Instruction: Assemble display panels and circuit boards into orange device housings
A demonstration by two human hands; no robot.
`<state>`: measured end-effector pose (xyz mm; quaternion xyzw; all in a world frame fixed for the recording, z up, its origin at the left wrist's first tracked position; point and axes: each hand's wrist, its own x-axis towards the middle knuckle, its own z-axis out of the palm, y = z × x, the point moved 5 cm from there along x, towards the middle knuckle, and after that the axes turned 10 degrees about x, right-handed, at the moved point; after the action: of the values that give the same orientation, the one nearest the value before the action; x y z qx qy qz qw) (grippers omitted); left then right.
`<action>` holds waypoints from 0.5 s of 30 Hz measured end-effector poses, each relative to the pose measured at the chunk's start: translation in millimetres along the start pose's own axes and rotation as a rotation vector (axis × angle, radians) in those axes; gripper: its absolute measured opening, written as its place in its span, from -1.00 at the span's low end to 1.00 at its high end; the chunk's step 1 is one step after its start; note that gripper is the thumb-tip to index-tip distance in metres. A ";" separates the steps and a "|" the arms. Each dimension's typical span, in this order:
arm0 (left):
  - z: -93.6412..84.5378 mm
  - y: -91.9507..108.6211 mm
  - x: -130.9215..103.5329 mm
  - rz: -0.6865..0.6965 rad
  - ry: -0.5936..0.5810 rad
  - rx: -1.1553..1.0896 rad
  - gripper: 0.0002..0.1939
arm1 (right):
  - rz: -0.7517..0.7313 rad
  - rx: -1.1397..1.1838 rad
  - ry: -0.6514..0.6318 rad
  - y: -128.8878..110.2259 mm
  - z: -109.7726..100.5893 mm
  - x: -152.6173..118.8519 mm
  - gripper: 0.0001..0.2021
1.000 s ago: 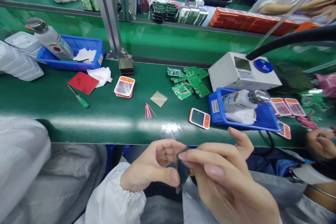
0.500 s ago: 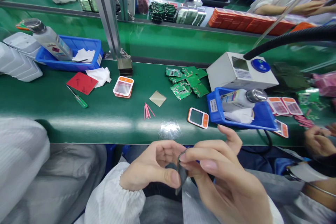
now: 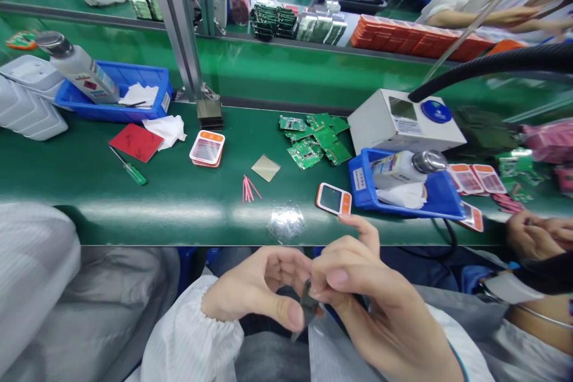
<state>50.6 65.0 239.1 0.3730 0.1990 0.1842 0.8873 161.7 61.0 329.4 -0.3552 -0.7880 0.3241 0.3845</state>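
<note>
Below the table's front edge, my left hand (image 3: pixel 255 292) grips a thin dark LCD panel (image 3: pixel 308 305), seen nearly edge-on, between thumb and fingers. My right hand (image 3: pixel 371 298) pinches the panel's upper corner with thumb and forefinger, its little finger raised. Whether a film lies under that pinch I cannot make out. On the table ahead lie a similar flat square panel (image 3: pixel 265 168), several thin pink strips (image 3: pixel 249 189) and a crumpled heap of clear film (image 3: pixel 286 222). An orange-and-white device casing (image 3: pixel 333 199) with a dark screen rests beyond my right hand.
Green circuit boards (image 3: pixel 313 137) lie before a white box (image 3: pixel 405 122). Blue trays (image 3: pixel 447 210) hold bottles and white cloths. Leftward are stacked casings (image 3: pixel 207 148), stacked panels (image 3: pixel 210 114), a red sheet (image 3: pixel 136 142) and a screwdriver (image 3: pixel 134 174). A co-worker's hands (image 3: pixel 537 236) are at right.
My right hand has shifted slightly left and its fingers have closed more tightly at the panel's corner. The panel has tilted a little. The whole view has drifted slightly.
</note>
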 end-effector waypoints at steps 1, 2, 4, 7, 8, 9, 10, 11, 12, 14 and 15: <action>-0.2 -0.2 0.5 -0.003 -0.007 -0.030 -0.46 | -0.007 -0.005 0.001 -0.2 0.4 0.0 -0.63; -0.2 -0.4 1.1 -0.002 -0.021 -0.064 -0.47 | -0.011 -0.009 0.001 -0.3 0.7 0.0 -0.64; -1.1 -0.3 2.2 0.018 -0.050 -0.131 -0.50 | -0.016 -0.008 0.005 -0.7 1.3 -0.2 -0.64; -3.3 -1.1 3.0 0.038 -0.079 -0.209 -0.50 | -0.026 0.026 0.036 -0.8 1.3 -0.4 -0.62; -4.5 -1.5 2.9 0.043 -0.072 -0.241 -0.49 | -0.028 0.041 0.056 0.0 1.1 -0.7 -0.62; -5.8 -1.6 2.6 0.051 -0.059 -0.276 -0.48 | -0.027 0.058 0.076 1.3 1.1 -1.2 -0.63; -7.0 -1.5 2.0 0.064 -0.042 -0.313 -0.48 | -0.025 0.076 0.098 3.3 1.2 -2.0 -0.64; -8.2 -1.0 1.4 0.082 -0.026 -0.350 -0.49 | -0.024 0.093 0.119 5.6 1.6 -3.2 -0.64; -9.2 -0.5 0.7 0.099 -0.014 -0.380 -0.50 | -0.026 0.109 0.136 8.0 2.3 -4.5 -0.65; -11.7 0.0 -0.2 0.124 0.000 -0.414 -0.55 | -0.038 0.134 0.167 12.2 3.7 -7.2 -0.65; -13.5 0.0 -0.4 0.135 0.003 -0.421 -0.57 | -0.046 0.143 0.184 13.6 4.1 -8.3 -0.65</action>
<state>43.6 72.8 230.6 0.1917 0.1321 0.2814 0.9309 166.2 60.6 313.6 -0.3369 -0.7323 0.3364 0.4868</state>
